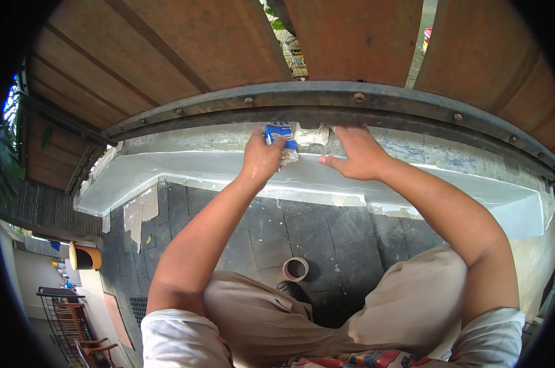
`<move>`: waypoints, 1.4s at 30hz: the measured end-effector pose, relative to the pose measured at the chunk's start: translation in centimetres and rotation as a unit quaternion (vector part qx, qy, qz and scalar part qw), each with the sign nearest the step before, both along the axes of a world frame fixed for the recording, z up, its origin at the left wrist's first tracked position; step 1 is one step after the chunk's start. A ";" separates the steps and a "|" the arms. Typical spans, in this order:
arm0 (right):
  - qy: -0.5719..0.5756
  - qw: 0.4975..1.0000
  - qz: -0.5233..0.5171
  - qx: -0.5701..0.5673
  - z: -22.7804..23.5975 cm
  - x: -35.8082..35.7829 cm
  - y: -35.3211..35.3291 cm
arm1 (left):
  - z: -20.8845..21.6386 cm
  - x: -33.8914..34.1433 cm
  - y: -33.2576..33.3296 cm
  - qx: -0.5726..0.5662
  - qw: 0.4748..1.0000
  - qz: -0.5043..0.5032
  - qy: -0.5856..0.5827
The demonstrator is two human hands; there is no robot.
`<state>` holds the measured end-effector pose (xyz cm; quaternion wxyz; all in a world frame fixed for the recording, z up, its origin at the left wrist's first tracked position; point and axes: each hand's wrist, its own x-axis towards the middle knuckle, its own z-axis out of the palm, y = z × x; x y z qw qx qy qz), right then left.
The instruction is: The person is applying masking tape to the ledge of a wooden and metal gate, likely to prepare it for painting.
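Observation:
My left hand [263, 156] is closed on a blue packet [279, 133] with pale markings, held upright over the ledge. Its lower end looks pale and crumpled below my fingers. Right beside the packet, a crumpled off-white piece [312, 134], of paper or cloth, lies on the ledge top under the metal rail. My right hand [358, 153] rests on the grey ledge [424, 147] just right of that piece. Its fingers stretch flat toward the rail, where the tips are partly hidden, and the thumb sticks out to the left.
A dark metal rail [302, 92] with bolts and brown gate panels [363, 43] stand close above the ledge. A round, pale-rimmed container or ring [296, 268] is on the dark floor tiles [247, 245] between my legs. Wooden chairs [75, 325] stand at the far left.

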<state>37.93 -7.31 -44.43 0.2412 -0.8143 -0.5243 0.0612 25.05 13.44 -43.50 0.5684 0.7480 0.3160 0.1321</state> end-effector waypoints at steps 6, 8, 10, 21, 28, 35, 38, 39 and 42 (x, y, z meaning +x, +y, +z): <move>0.016 1.000 0.003 -0.005 0.6 -0.3 0.2 | -2.2 0.6 1.4 0.146 0.989 -0.012 0.033; 0.013 1.000 -0.005 -0.017 0.2 -0.1 0.0 | -1.4 0.7 0.2 0.075 0.997 -0.015 0.020; 0.004 1.000 -0.006 -0.007 0.1 -0.1 -0.1 | -1.2 0.9 0.0 0.056 0.998 -0.026 0.021; 0.007 1.000 -0.002 0.005 0.3 -0.1 -0.2 | 2.5 1.3 1.1 -0.048 0.988 -0.089 0.115; 0.005 1.000 0.002 0.025 0.2 0.0 -0.2 | 2.8 0.5 2.2 -0.008 0.978 -0.146 0.146; 0.042 0.999 -0.009 -0.014 0.2 0.1 0.0 | 1.8 2.1 3.2 0.126 0.969 -0.148 0.153; 0.010 1.000 -0.008 0.019 0.2 -0.1 -0.1 | 0.5 2.4 3.6 0.128 0.970 -0.141 0.148; 0.009 1.000 -0.008 0.017 0.3 -0.1 -0.1 | 0.2 2.6 3.6 0.126 0.971 -0.141 0.147; 0.014 1.000 -0.016 0.005 0.6 -0.6 0.5 | -0.2 2.7 3.5 0.148 0.968 -0.136 0.148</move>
